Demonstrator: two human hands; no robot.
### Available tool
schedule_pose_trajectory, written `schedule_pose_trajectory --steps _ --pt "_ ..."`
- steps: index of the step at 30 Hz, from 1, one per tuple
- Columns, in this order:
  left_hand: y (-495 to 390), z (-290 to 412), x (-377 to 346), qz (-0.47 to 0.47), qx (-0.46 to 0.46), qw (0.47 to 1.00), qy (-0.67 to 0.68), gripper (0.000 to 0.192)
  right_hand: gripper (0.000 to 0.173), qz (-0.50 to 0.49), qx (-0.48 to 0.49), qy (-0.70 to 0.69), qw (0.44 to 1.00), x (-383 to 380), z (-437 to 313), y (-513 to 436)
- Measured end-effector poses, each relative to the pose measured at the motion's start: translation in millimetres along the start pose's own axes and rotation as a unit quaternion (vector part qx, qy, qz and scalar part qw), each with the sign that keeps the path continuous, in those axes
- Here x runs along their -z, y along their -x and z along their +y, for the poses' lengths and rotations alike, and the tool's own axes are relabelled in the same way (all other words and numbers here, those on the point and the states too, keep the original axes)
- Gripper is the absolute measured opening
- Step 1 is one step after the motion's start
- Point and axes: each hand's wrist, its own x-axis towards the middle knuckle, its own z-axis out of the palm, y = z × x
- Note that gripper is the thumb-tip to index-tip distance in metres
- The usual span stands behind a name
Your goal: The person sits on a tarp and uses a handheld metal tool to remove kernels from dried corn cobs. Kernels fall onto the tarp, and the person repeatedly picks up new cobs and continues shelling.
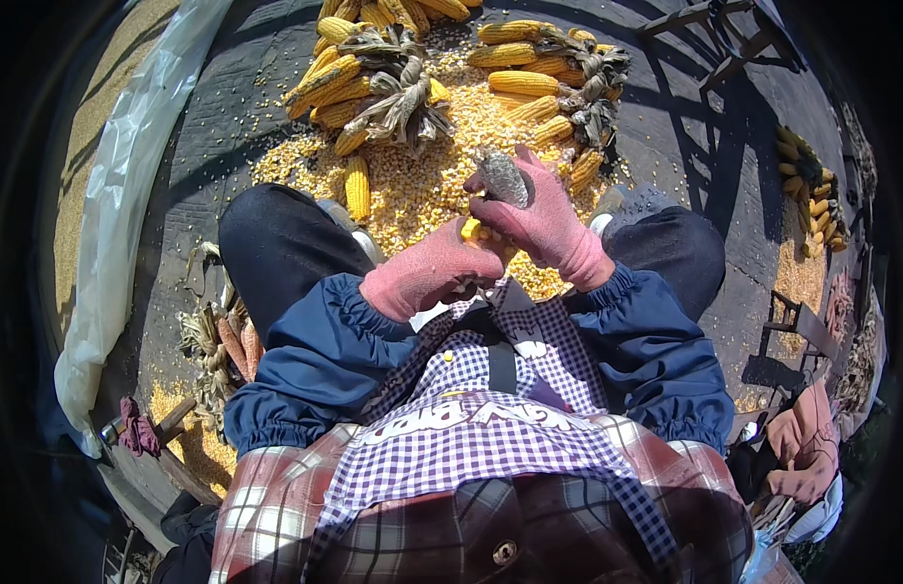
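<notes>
Both my hands wear pink knit gloves and meet above a heap of loose corn kernels [458, 175]. My left hand [437, 266] is closed around an ear of corn [477, 232], of which only a short yellow stretch shows between the gloves. My right hand [546, 219] grips a grey, rough-surfaced cylindrical object [504, 181]; I cannot tell what it is. The right fingers also reach down beside the corn ear, so part of it is hidden. A single whole ear [357, 188] lies on the kernels to the left.
Braided bundles of corn ears with dry husks lie ahead, one left [378, 95] and one right [561, 87]. A clear plastic sheet [123, 190] runs along the left. A wooden stool [736, 36] stands at the far right. Stripped cobs [239, 343] lie beside my left knee.
</notes>
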Motion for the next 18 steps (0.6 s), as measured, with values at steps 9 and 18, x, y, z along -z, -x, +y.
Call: schedule_pose_trajectory --steps 9,18 --pt "-6 1 13 -0.026 0.033 0.999 -0.022 0.023 0.01 0.024 -0.098 -0.27 0.958 14 -9 -9" --pt "-17 -5 8 0.015 -0.079 0.985 -0.155 0.02 0.028 0.032 0.03 0.034 0.998 -24 8 -4"
